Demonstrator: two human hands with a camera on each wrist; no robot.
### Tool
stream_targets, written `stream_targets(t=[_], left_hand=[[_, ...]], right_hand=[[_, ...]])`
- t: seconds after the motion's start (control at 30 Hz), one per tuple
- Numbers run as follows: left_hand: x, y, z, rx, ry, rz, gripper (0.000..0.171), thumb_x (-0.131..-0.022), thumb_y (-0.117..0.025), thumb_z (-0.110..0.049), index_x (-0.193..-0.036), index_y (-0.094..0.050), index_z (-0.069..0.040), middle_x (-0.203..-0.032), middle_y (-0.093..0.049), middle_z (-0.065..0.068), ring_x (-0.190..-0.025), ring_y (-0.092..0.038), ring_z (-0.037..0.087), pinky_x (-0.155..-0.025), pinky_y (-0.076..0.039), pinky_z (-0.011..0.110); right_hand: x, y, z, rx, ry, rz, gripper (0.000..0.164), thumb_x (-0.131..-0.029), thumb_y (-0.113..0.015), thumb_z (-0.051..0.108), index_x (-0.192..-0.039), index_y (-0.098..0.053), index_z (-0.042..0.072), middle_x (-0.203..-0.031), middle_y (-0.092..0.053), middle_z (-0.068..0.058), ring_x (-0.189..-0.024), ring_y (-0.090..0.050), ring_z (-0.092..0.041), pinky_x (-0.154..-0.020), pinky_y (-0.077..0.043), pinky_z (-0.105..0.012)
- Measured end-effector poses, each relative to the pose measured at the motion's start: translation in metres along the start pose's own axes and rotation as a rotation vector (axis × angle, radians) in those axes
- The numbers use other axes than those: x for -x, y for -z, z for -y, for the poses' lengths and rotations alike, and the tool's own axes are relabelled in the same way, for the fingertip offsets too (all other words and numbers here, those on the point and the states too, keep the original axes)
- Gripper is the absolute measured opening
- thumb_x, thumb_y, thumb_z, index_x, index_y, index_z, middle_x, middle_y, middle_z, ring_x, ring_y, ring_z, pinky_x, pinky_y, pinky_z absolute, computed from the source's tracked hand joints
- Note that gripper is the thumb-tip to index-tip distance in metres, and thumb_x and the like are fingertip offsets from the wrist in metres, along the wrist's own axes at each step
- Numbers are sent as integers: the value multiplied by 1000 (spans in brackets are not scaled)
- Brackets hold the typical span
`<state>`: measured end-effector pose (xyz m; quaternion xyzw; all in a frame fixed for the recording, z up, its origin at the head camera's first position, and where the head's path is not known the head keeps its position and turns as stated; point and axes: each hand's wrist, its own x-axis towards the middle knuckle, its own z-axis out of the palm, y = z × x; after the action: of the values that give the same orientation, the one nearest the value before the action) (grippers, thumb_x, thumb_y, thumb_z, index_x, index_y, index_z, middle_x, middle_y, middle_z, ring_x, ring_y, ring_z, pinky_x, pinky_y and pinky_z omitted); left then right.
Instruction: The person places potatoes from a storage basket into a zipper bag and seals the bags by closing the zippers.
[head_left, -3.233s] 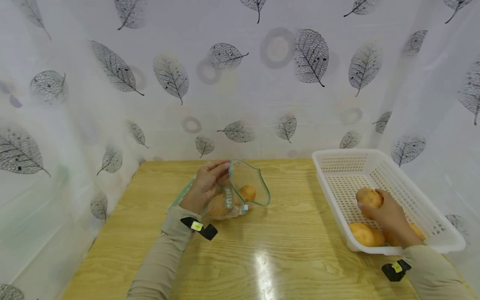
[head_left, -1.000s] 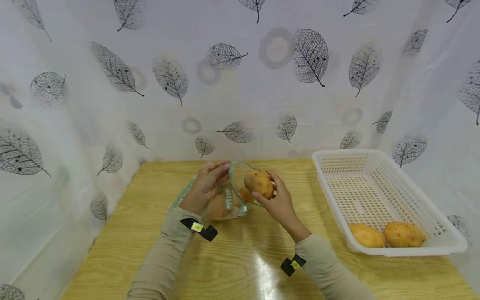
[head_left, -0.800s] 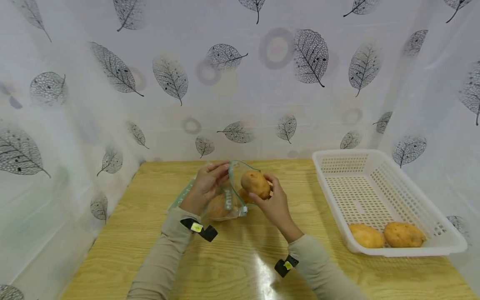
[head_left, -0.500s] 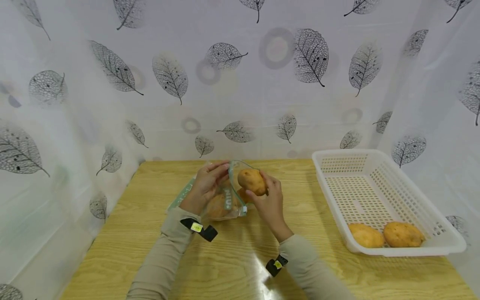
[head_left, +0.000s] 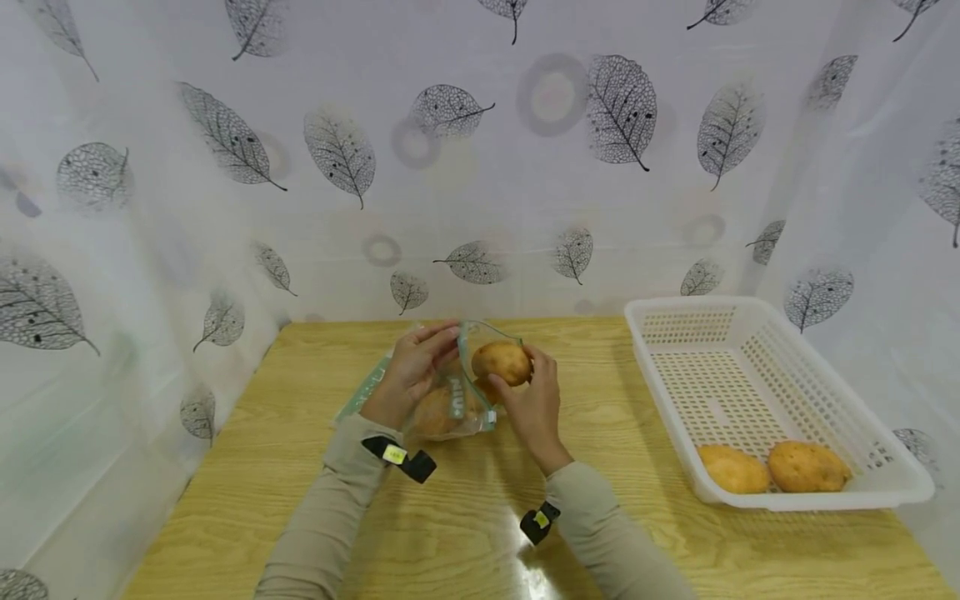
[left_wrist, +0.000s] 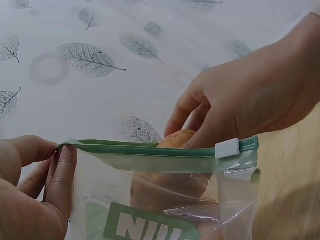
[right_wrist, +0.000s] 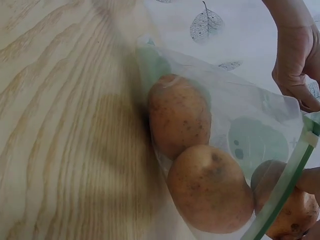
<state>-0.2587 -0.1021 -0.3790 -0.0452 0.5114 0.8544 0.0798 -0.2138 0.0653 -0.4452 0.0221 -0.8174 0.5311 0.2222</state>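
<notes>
My left hand [head_left: 408, 375] pinches the rim of a clear zip bag [left_wrist: 150, 165] with a green edge and a white slider [left_wrist: 227, 148]. With my right hand [head_left: 536, 404] I hold a potato [head_left: 501, 362] by its side, partly inside the bag's mouth. In the left wrist view, the potato's lower part shows through the plastic below the zip line. Two other potatoes lie in the bag: the right wrist view shows a lower potato [right_wrist: 210, 189] touching a farther potato [right_wrist: 179, 116]. My left palm hides part of the bag in the head view.
A white perforated basket [head_left: 660, 417] stands on the right of the wooden table [head_left: 600, 517]. In its near end lie two potatoes, a left potato [head_left: 731, 469] and a right potato [head_left: 808, 467]. A leaf-patterned curtain [head_left: 480, 200] hangs behind the table.
My right hand has taken a potato from the basket and carried it left into the bag's mouth. My left hand has stayed at the bag's rim.
</notes>
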Motion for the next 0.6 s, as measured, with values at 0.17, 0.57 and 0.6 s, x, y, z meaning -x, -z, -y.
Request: stream_targets(t=[0.17,0.57,0.6], left_hand=[[0,0,0,10,5,-1,18,-92,-59,6,-92,-72,-6,-88,-69,3,-77,-69,12,-77,-60,22],[-1,0,0,19,7,14,20,-92,-57,7,-90,-72,-6,-85,-70,3,-75,-69,12,-78,-60,23],[-1,0,0,19,9,9,20,-92,-57,7,-89,-72,-7,-85,-70,4,-75,-69,12,-78,-60,23]], right_hand=[[1,2,-4,-46,-15,19,70,-82,-77,17,-138,-39,-3,-134,-44,-23,-116,-53,-37,-99,-52,-43],[-1,3,-2,-33,54,12,44,-86,-72,10,-124,-54,-5,-127,-55,-21,-118,-54,-37,-93,-56,-42],[0,3,-2,-16,67,18,43,-87,-71,9,-124,-55,-5,-127,-55,-21,-118,-54,-37,-92,-56,-43]])
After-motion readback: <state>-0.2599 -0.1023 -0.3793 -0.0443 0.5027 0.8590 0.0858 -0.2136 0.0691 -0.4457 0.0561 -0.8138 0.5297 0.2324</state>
